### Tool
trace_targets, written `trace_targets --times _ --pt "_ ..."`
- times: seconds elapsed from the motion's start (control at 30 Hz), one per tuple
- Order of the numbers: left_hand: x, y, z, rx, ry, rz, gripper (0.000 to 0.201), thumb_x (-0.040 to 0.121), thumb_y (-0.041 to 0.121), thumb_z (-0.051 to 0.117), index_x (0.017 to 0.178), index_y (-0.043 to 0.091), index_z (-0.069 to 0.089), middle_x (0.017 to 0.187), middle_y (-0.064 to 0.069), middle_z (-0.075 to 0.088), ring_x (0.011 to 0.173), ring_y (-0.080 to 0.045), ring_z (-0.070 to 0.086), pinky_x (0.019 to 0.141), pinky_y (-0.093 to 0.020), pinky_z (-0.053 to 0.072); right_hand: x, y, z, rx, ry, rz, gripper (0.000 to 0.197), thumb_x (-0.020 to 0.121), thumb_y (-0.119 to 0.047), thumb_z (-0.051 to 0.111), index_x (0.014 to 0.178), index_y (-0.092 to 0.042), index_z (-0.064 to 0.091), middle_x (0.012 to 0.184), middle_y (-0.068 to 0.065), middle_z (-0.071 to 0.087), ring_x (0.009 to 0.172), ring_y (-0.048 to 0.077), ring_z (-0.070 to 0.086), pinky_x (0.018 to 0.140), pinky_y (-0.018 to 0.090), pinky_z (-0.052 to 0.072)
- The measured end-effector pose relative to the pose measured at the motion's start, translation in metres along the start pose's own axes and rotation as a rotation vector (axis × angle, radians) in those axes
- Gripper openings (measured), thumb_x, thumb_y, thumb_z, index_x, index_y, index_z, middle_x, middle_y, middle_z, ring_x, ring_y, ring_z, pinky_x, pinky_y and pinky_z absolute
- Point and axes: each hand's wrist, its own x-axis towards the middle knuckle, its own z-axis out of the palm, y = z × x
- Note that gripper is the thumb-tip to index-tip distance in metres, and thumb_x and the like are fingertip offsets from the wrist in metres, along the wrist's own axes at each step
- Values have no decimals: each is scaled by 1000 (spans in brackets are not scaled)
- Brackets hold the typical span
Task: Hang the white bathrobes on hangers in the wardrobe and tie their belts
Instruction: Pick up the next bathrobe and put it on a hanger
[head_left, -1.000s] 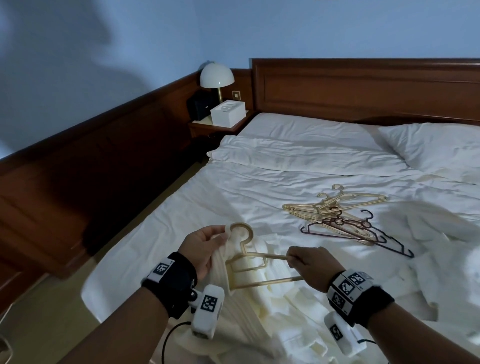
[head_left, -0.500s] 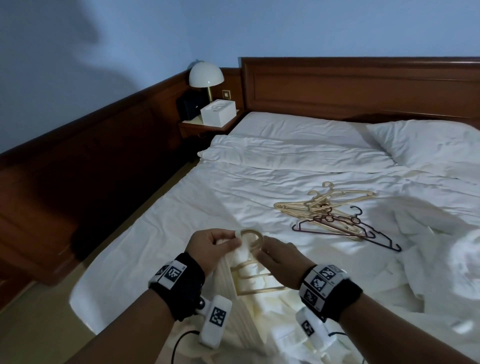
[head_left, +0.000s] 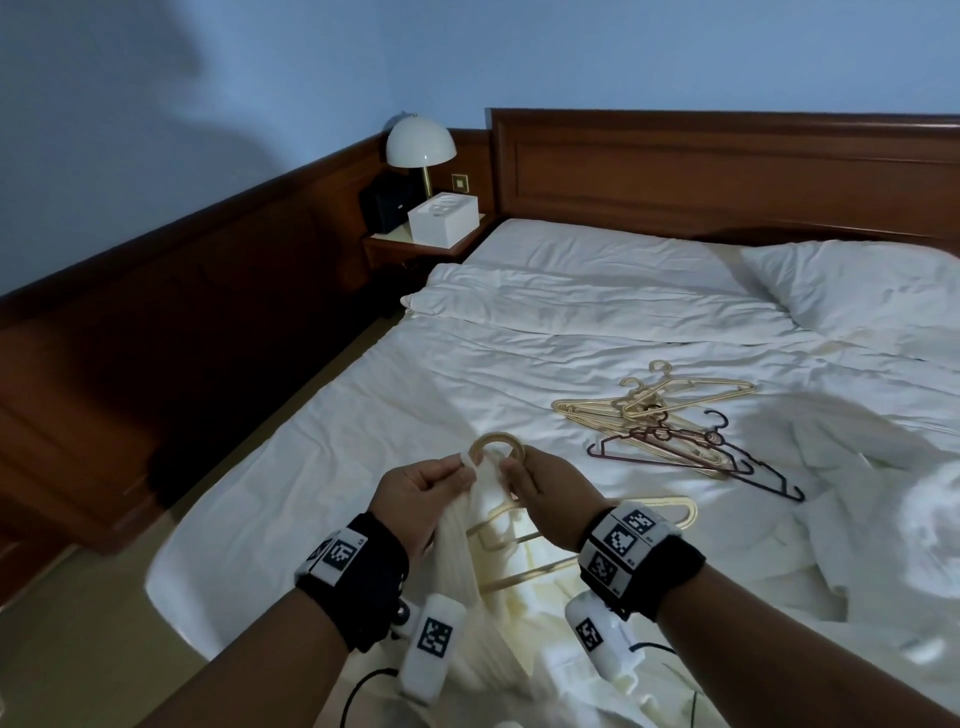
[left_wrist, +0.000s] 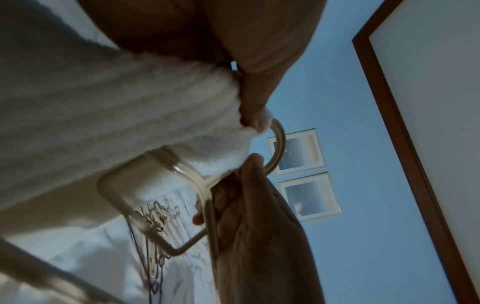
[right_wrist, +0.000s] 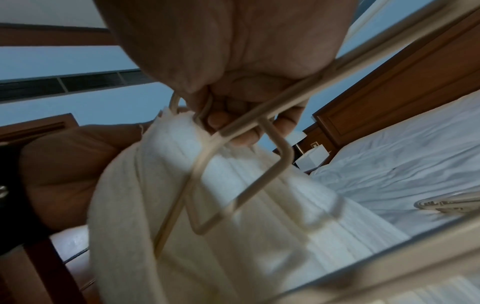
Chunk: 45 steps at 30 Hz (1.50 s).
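A white ribbed bathrobe (head_left: 470, 551) hangs bunched between both hands above the foot of the bed. A beige plastic hanger (head_left: 496, 444) is threaded into it, its hook sticking up above the cloth. My left hand (head_left: 415, 493) pinches the robe's collar edge (left_wrist: 233, 98) just left of the hook. My right hand (head_left: 545, 499) grips the hanger's neck (right_wrist: 207, 115) under the hook, fingers curled round it. The hanger's bar (head_left: 524, 571) shows below the right wrist. The wardrobe is not in view.
A pile of beige and dark hangers (head_left: 670, 421) lies mid-bed. More white robe cloth (head_left: 857, 519) is heaped at the right. A nightstand (head_left: 415, 244) with lamp and white box stands by the headboard (head_left: 727, 171). Wood panelling (head_left: 156, 312) lines the left wall.
My right hand slid from the hanger's bar up to its neck beside the left hand. The robe and hanger rose slightly; the view shifted right.
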Motion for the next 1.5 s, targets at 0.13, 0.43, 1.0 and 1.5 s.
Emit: trace_targets --times 0.13,0.43,1.0,1.5 --pt "0 4 -5 65 3 63 13 82 8 71 91 15 78 95 -13 74 93 -30 69 91 -49 52 -8 -2 12 25 -69 -8 22 103 -38 33 91 -26 48 76 -13 53 75 13 52 72 28 38" --pt "0 22 -12 641 -153 404 4 80 22 75 81 25 77 84 13 74 88 0 66 83 -7 43 -10 2 12 232 17 10 16 79 -17 60 94 -16 54 88 0 54 73 16 54 72 36 50" --pt "-1 2 -35 1080 -233 539 56 79 71 31 55 21 37 62 7 40 59 -6 43 61 -22 35 3 4 3 -453 -172 27 25 78 -6 55 86 -24 40 90 -4 50 83 21 50 69 30 39" --pt "9 20 -52 1194 -31 519 64 83 63 27 78 13 67 81 3 64 81 -11 60 80 -30 48 30 25 -64 -828 -63 11 30 73 -11 62 101 -21 61 109 2 52 105 28 52 80 39 48"
